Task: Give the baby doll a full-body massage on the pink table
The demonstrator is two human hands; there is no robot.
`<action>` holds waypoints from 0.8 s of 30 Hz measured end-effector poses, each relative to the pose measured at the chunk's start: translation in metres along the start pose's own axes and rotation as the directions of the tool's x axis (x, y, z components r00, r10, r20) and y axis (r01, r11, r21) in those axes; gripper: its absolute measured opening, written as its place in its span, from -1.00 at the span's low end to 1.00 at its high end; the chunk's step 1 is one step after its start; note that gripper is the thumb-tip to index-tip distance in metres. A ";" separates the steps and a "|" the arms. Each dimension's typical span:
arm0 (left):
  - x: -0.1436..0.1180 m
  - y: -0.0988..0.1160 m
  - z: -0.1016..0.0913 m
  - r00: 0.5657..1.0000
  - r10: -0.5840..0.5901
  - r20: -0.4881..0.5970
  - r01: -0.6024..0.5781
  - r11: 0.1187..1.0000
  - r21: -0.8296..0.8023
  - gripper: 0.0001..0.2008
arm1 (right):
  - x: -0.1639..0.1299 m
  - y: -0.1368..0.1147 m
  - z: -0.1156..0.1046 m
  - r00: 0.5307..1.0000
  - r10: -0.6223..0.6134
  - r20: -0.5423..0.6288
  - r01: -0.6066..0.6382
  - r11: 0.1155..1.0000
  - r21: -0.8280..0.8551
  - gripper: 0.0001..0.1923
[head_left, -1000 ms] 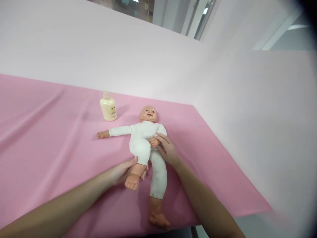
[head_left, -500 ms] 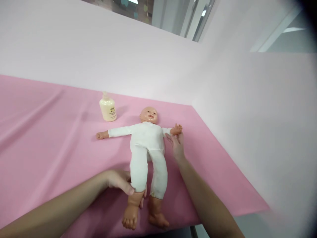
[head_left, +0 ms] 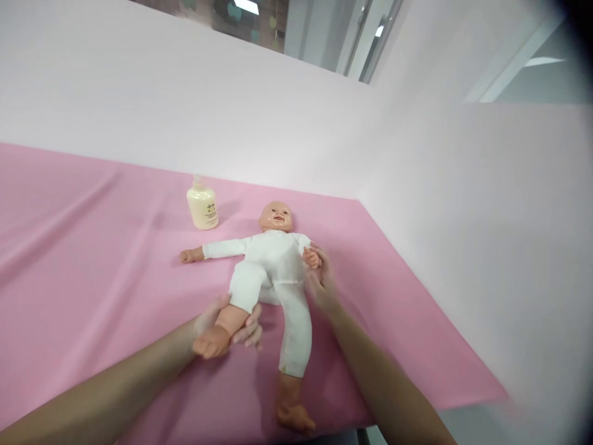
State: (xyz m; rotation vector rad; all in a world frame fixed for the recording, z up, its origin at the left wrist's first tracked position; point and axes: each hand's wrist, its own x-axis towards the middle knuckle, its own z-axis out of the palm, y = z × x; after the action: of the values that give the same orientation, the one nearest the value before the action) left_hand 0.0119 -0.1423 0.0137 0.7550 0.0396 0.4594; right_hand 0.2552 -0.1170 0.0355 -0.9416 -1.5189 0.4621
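Observation:
A baby doll (head_left: pixel 282 259) with a white cloth body lies face up on the pink cover, its head toward the wall. My left hand (head_left: pixel 248 327) wraps from beneath around the doll's lower leg on the left side, which is bent and raised. Around the doll's forearm on the right side, my right hand (head_left: pixel 322 281) is closed, and that arm is folded in against the body. The doll's other arm stretches out to the left, and its other leg lies straight toward the near edge.
A cream pump bottle (head_left: pixel 202 207) stands left of the doll's head. The pink cover (head_left: pixel 115 278) has wrinkles on the left. White walls (head_left: pixel 231 117) rise behind and at the right, with a window (head_left: pixel 319 37) above.
My left hand has lifted the doll's leg, bending it up and to the left. My right hand has brought the doll's arm inward to its side.

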 end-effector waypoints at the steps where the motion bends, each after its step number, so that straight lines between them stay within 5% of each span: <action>1: 0.003 0.001 0.000 1.000 -0.009 -0.022 0.009 1.000 -0.010 -0.46 | -0.002 -0.002 0.000 0.996 -0.046 0.081 0.052 0.996 -0.073 -0.59; 5: 0.011 0.003 -0.008 0.996 -0.008 -0.091 0.007 1.000 -0.009 -0.48 | -0.005 -0.006 -0.001 0.926 -0.113 0.359 0.195 0.960 -0.202 -0.55; 9: 0.008 0.001 -0.009 1.000 -0.021 -0.019 0.021 1.000 0.007 -0.47 | -0.004 -0.005 -0.002 0.892 -0.113 0.439 0.214 0.958 -0.189 -0.54; 14: 0.005 0.009 0.010 0.962 -0.177 0.209 0.161 0.983 0.089 -0.50 | -0.001 -0.005 -0.003 0.968 -0.036 0.250 0.061 0.994 -0.092 -0.48; 17: 0.007 0.018 0.019 0.855 -0.390 0.342 0.323 0.916 0.238 -0.50 | 0.004 -0.002 -0.001 0.991 0.118 0.063 -0.128 0.972 0.197 -0.42; 20: 0.009 0.024 0.020 0.735 -0.577 0.356 0.428 0.802 0.417 -0.50 | 0.012 0.006 -0.005 0.946 0.319 -0.063 -0.258 0.854 0.452 -0.42; 24: 0.007 0.024 0.017 0.731 -0.618 0.290 0.445 0.753 0.484 -0.46 | 0.021 0.021 -0.017 0.809 0.564 -0.165 -0.356 0.693 0.627 -0.45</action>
State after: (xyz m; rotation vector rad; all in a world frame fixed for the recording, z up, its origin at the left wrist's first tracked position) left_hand 0.0121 -0.1352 0.0427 1.1759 -0.0703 -0.3123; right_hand 0.2786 -0.0923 0.0361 -0.8587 -0.7134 1.0085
